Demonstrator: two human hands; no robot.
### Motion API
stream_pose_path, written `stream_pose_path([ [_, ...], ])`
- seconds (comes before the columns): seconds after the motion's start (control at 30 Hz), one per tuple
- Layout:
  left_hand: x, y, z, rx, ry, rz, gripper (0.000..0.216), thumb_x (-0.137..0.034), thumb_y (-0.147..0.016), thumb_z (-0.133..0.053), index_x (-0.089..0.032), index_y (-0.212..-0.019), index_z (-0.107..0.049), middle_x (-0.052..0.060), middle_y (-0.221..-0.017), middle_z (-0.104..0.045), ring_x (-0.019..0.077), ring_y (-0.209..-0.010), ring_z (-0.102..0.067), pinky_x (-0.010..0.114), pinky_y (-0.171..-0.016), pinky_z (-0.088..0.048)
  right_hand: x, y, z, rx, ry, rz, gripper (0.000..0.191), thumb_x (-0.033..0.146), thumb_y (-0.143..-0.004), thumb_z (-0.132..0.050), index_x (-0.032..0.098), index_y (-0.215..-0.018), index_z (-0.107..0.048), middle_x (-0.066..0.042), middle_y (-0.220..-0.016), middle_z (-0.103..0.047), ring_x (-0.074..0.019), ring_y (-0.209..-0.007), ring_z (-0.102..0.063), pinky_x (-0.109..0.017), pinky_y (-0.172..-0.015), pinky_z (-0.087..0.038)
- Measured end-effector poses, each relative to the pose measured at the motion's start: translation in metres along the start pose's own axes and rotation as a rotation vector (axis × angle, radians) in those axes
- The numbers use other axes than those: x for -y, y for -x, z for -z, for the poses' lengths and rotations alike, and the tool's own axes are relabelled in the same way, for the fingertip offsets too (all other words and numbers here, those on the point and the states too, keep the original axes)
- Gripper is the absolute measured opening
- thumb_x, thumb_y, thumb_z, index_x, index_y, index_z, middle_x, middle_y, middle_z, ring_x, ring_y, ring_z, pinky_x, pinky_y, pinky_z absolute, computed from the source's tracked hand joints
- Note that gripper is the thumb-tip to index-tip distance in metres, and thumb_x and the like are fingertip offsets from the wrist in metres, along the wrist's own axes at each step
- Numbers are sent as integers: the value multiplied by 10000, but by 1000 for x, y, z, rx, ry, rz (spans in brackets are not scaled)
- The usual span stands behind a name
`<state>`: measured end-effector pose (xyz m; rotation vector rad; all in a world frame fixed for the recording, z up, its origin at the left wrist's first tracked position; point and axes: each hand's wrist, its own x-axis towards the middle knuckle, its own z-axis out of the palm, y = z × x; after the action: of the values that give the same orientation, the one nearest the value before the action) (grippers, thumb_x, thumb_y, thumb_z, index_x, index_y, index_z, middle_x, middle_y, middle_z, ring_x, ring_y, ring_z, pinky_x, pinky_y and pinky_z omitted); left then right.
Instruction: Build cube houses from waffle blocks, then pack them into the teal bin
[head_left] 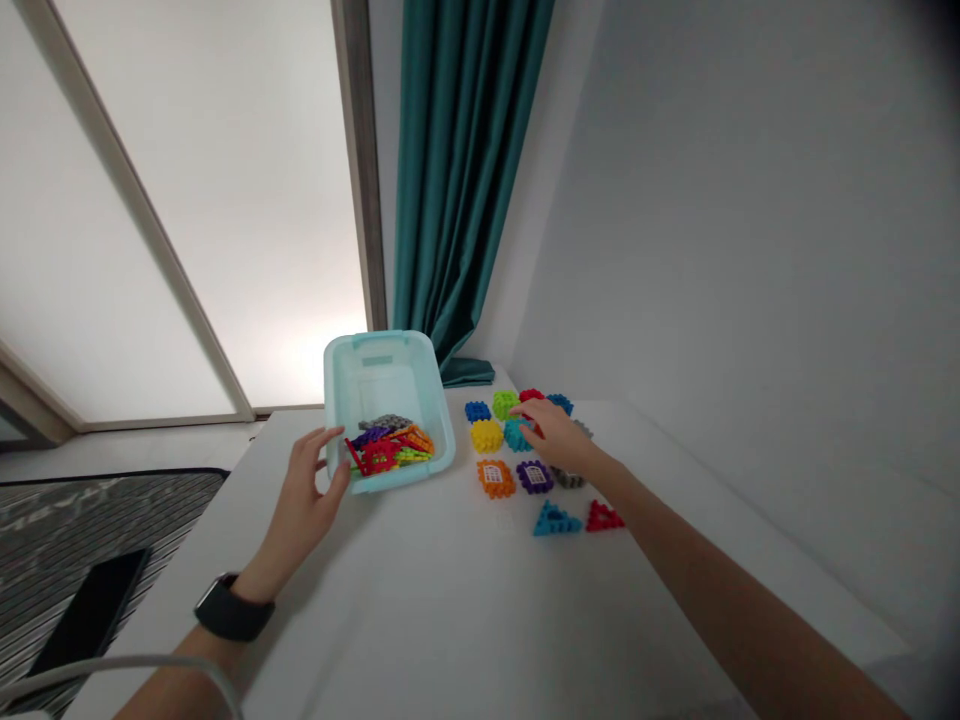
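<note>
My left hand [311,490] is at the near left corner of a pale blue plastic bin [442,420], fingers and thumb apart against its rim. Inside the bin lie flat lattice building pieces [382,455] in red, orange, purple, green and grey. Over a group of assembled block shapes is my right hand [559,435], its fingers apart and pointing down beside a teal block [516,435]. It partly covers a red block [531,395] and grey ones. Whether its fingertips touch a block I cannot tell.
Around the right hand stand blue [477,411], lime [505,404], yellow [487,435], orange [496,479] and purple [535,477] blocks. Nearer are a blue triangle [556,519] and a red triangle [603,516]. A green curtain [465,180] hangs behind the white table [435,610]; a wall is at right.
</note>
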<state>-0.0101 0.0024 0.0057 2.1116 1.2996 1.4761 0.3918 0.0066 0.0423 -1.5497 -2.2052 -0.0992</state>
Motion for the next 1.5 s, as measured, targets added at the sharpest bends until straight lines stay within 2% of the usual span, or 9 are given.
stream_pose_path([
  [0.17,11,-3,3,-10,-332,-327,159,-289,-958,-565,-225,-976,-709,140,-1420,-406,393,-1394,-375,625,-1039,-475,-14,-7,-11,201,19,15,392,206,-842,-620,165,-1231,-635,-147,-1302,-652,-316,-1255,-564,-474,-1088,-414],
  [0.33,10,-4,11,124,-294,-412,249,-366,-866,-725,-221,-1061,-671,110,-1614,-185,427,-1479,-273,595,-1048,-518,1,-26,-28,265,-12,61,455,269,-815,-711,206,-1256,-618,-132,-1344,-623,-304,-1279,-548,-437,-1088,-416],
  [0.43,7,-1,15,225,-317,-403,406,-388,-806,-786,-195,-1126,-628,133,-1666,-60,424,-1418,-406,502,-937,-617,3,-33,-34,304,-21,63,445,265,-793,-741,219,-1220,-629,-124,-1312,-636,-310,-1245,-567,-430,-1052,-440],
  [0.53,8,1,15,255,-385,-444,272,-329,-869,-724,-173,-1062,-613,168,-1656,-152,386,-1343,-515,451,-877,-643,3,-36,-35,340,-19,52,433,236,-786,-739,204,-1202,-627,-125,-1277,-647,-307,-1214,-581,-410,-1028,-449],
  [0.67,12,-2,12,223,-449,-580,134,-299,-898,-694,-194,-967,-650,126,-1614,-314,414,-1499,-263,606,-1109,-454,2,-40,-31,377,-7,27,395,230,-795,-724,204,-1175,-621,-121,-1241,-653,-301,-1191,-585,-392,-1009,-448],
  [1.03,12,-2,27,272,-457,-494,165,-303,-958,-600,-258,-1040,-736,52,-1686,-158,448,-1537,-43,768,-1121,-230,9,-50,-23,425,-13,-15,330,245,-768,-761,239,-1063,-614,-75,-1104,-688,-278,-1023,-640,-358,-900,-475],
  [1.13,4,-5,33,240,-436,-527,199,-337,-925,-651,-304,-1105,-728,34,-1670,-221,391,-1535,-160,682,-1203,-171,12,-47,-12,382,-31,-34,320,246,-801,-738,240,-1085,-591,-91,-1157,-679,-286,-1082,-628,-370,-934,-468],
  [1.3,-2,-9,37,396,-498,-656,342,-232,-969,-546,-310,-1290,-635,57,-1471,-546,283,-1444,-400,585,-1236,-221,39,-43,20,188,-175,-59,327,316,-851,-697,246,-1120,-525,-67,-1192,-650,-250,-1077,-631,-356,-924,-481],
  [1.5,-7,-7,37,390,-459,-676,321,-186,-943,-538,-245,-1244,-632,42,-1267,-691,238,-1366,-499,524,-1271,-141,110,-67,23,36,-252,226,322,354,-876,-700,232,-1125,-535,-84,-1155,-642,-266,-1087,-596,-403,-951,-455],
])
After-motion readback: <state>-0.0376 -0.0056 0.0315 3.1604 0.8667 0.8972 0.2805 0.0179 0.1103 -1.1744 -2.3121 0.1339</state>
